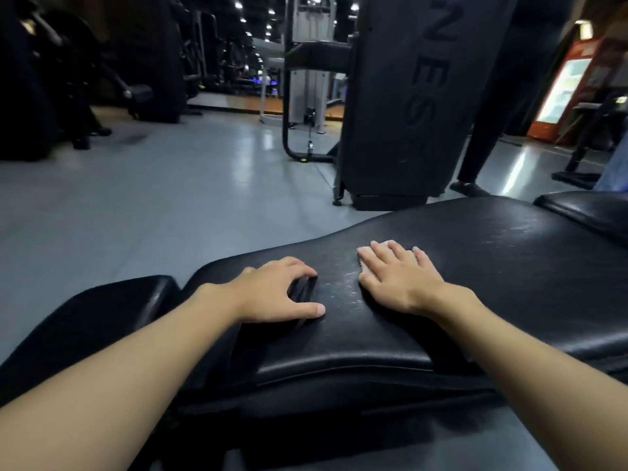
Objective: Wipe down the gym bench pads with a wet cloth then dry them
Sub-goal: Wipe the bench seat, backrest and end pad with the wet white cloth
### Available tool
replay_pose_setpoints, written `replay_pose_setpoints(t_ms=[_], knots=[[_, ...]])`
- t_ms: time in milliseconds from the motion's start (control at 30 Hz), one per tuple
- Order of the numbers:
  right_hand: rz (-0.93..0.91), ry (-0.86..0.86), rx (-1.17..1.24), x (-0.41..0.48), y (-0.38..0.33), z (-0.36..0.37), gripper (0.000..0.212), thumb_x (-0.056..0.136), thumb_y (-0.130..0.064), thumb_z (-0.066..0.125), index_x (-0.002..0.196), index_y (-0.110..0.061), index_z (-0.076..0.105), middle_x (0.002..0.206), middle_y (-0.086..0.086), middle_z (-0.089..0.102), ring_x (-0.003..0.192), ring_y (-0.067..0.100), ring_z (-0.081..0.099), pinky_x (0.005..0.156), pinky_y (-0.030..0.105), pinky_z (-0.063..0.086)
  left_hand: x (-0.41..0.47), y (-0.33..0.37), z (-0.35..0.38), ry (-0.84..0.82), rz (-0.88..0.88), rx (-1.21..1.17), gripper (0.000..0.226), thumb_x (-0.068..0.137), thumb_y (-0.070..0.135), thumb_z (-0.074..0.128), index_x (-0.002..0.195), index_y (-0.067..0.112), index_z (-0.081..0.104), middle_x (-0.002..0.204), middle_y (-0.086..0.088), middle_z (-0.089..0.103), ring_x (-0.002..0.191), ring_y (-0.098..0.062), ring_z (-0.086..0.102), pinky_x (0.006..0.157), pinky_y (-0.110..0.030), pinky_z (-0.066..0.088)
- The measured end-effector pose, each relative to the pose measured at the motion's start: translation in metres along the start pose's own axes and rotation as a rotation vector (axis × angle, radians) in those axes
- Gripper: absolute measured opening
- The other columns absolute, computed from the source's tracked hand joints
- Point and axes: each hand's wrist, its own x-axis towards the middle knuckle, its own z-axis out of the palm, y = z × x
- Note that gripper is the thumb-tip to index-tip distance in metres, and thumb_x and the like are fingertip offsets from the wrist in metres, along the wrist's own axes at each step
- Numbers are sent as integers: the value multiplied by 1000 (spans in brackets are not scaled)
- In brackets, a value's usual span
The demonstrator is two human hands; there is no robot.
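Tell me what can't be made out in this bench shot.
Head view only.
Cloth: nearly all hidden under the right hand; only a pale edge shows.
Dark thing at the left hand: blends into the black pad, unidentifiable.
Far pad: cut off by the right edge.

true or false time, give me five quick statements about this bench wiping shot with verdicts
1. The right hand lies flat on a pale cloth on the long black pad. True.
2. The left hand is lifted off the bench. False: it rests on the same pad, fingers bent.
3. Light streaks show on the pad between the two hands. True.
4. The cloth hangs over the pad's near edge. False: it lies on top of the pad, mostly covered by the right hand.
5. A red lit cabinet stands at the far left. False: it stands at the far right.
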Motion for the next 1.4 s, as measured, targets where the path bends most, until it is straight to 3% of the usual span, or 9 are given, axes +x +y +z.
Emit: replay_pose_setpoints(t_ms=[100, 200, 333, 567, 700, 767, 900, 1133, 1400], knots=[[-92, -35, 15, 11, -71, 16, 54, 96, -47, 18, 149, -37, 19, 165, -5, 8, 151, 20, -2, 120, 51, -3, -40, -49, -6, -30, -92, 1, 77, 74, 76, 55, 142, 43, 37, 153, 21, 28, 140, -6, 30, 112, -49, 28], [-161, -62, 7, 16, -133, 29, 56, 96, -49, 20, 151, -35, 18, 166, -4, 6, 152, 22, -3, 119, 52, -4, -75, -90, -8, -30, -173, -84, 65, 82, 47, 60, 143, 34, 41, 151, 15, 34, 136, -7, 37, 113, -39, 32], [-268, -97, -14, 10, -198, 43, 58, 99, -50, 20, 153, -32, 14, 166, -4, 2, 152, 23, -6, 119, 53, -6, -105, -124, -8, 19, -287, -264, 56, 86, 19, 51, 140, 26, 39, 144, 5, 48, 129, -12, 47, 110, -32, 36], [-556, -112, -46, -36, -244, 51, 55, 103, -44, 12, 156, -31, 11, 165, -4, 6, 151, 20, -3, 119, 54, -5, -109, -121, -8, 164, -274, -367, 41, 95, 8, 41, 133, 18, 53, 134, 1, 53, 125, -13, 47, 107, -29, 35], [-594, -111, -71, -53, -208, 43, 71, 88, -51, -3, 157, -35, 5, 165, -2, 7, 151, 20, 0, 121, 46, -3, -90, -87, -4, 103, -192, -292, 40, 94, 12, 38, 126, 24, 58, 128, 6, 56, 121, -10, 50, 105, -28, 36], [-550, -84, -67, -56, -178, 33, 78, 82, -53, -7, 156, -34, 10, 165, -4, 10, 151, 18, 3, 121, 44, -1, -74, -68, 0, 74, -159, -197, 44, 86, 28, 34, 125, 34, 56, 129, 8, 53, 123, -12, 48, 108, -39, 35], [-396, -82, -61, -52, -100, 14, 54, 103, -42, 15, 156, -37, 8, 166, -9, 1, 152, 13, -3, 121, 41, -3, -42, -26, 8, 64, -121, -69, 38, 93, 43, 37, 128, 40, 50, 135, 9, 45, 128, -16, 42, 104, -53, 35], [-134, -85, -71, -53, 43, -20, 53, 104, -43, 16, 156, -43, 4, 166, -12, -3, 151, 10, -6, 122, 38, -4, 27, 76, 15, 43, 51, -12, 46, 93, 50, 45, 138, 41, 42, 141, 8, 40, 126, -18, 43, 106, -52, 34], [128, -67, -66, -69, 194, -55, 53, 103, -46, 14, 155, -45, 4, 165, -13, -2, 151, 10, -4, 121, 39, -3, 105, 193, 24, 25, 246, -2, 48, 90, 61, 47, 135, 45, 45, 143, 11, 39, 130, -14, 41, 104, -49, 32]])
